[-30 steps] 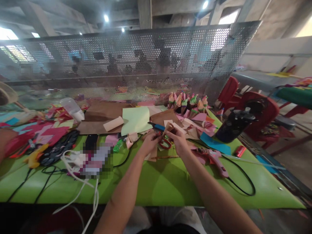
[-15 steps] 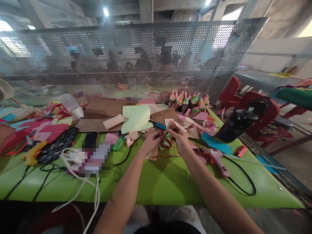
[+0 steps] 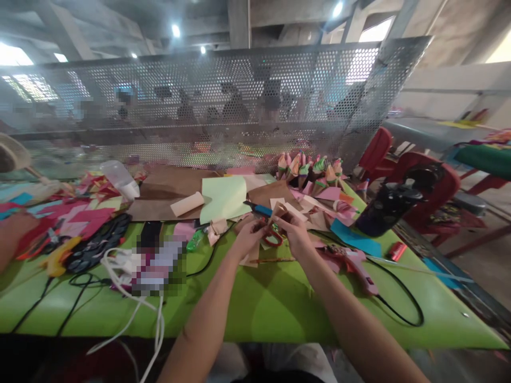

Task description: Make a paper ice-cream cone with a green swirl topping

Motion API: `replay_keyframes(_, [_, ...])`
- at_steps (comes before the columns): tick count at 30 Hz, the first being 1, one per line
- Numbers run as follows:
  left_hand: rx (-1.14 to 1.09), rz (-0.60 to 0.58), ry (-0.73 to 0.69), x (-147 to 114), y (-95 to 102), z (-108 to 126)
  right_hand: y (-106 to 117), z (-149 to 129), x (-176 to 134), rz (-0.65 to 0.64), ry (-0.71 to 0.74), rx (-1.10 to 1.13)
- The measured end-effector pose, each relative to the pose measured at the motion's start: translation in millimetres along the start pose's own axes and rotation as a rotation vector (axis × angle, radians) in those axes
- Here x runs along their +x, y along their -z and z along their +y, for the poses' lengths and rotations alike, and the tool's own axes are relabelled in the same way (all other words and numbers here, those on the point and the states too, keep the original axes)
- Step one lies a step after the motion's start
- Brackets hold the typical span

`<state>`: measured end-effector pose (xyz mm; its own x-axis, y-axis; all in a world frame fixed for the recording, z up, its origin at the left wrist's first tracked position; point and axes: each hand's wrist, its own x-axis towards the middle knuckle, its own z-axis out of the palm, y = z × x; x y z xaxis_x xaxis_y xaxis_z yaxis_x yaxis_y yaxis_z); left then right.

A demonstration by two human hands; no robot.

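Note:
My left hand (image 3: 250, 235) and my right hand (image 3: 293, 227) meet over the middle of the green table, fingers closed on a small piece of brown paper (image 3: 276, 211) between them. The paper stands up, bent or folded, its lower part partly hidden by my fingers. Just beneath lie scissors (image 3: 273, 240) with red handles. Beyond my hands is a blue and black cutter knife (image 3: 261, 209). A pencil (image 3: 275, 260) lies on the near side, beside a scrap of brown paper (image 3: 250, 257).
Paper ice-cream cones (image 3: 307, 167) stand at the back right. A pink glue gun (image 3: 361, 271) with a black cord and a dark bottle (image 3: 387, 207) are to the right. Left are a phone (image 3: 162, 263), white cables (image 3: 115, 276), a yellow glue gun (image 3: 59, 258) and another person's arm (image 3: 16, 234).
My hands stay nearly in place on the brown paper, which now stands a little more upright between the fingers. The view has tilted up slightly.

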<state>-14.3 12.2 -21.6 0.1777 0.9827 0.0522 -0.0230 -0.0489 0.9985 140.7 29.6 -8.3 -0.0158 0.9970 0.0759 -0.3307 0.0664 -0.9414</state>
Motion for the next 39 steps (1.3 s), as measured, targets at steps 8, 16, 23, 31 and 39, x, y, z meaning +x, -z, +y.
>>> replay_keyframes(8, [0.019,-0.023,0.02,3.1,3.2,-1.6,-1.9,6.0,-2.5,-0.008,-0.032,-0.011])
replay_keyframes(16, [-0.027,-0.053,0.022,2.5,3.8,-4.1,-5.6,6.9,-4.8,-0.083,-0.023,-0.062])
replay_keyframes(23, [0.044,-0.038,-0.02,4.3,5.8,-0.5,-8.3,9.2,-7.2,-0.083,-0.017,-0.07])
replay_keyframes(31, [0.111,-0.008,-0.124,6.0,6.2,5.2,-9.3,6.5,-7.3,-0.088,-0.006,-0.047])
replay_keyframes(39, [0.053,-0.036,-0.118,6.4,6.0,4.8,-11.1,8.6,-6.7,-0.081,0.017,-0.036])
